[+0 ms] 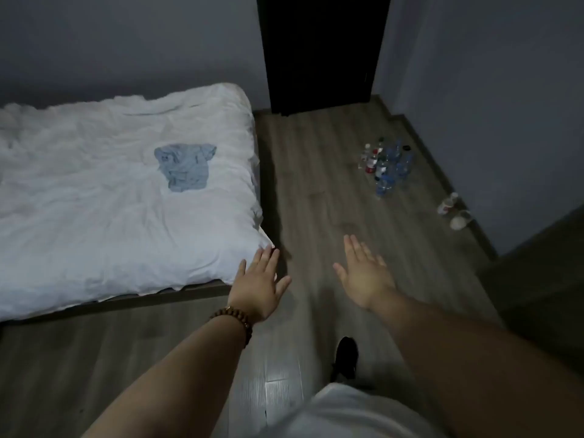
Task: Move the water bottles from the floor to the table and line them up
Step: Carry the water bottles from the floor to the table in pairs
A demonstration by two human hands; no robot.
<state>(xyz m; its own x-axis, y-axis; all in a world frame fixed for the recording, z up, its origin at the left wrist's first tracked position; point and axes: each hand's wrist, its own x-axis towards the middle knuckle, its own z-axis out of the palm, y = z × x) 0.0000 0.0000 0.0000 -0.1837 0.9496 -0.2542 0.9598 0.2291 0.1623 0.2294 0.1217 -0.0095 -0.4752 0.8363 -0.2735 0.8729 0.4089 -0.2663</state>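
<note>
Clear plastic water bottles are standing clustered on the wooden floor, ahead and to the right, well apart from both hands. The right hand is hovering nearer to them than the left hand; each grip is spreading wide, holding nothing.

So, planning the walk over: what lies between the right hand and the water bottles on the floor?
Only bare floor planks: the head view shows nothing between the right hand and the water bottles.
</note>
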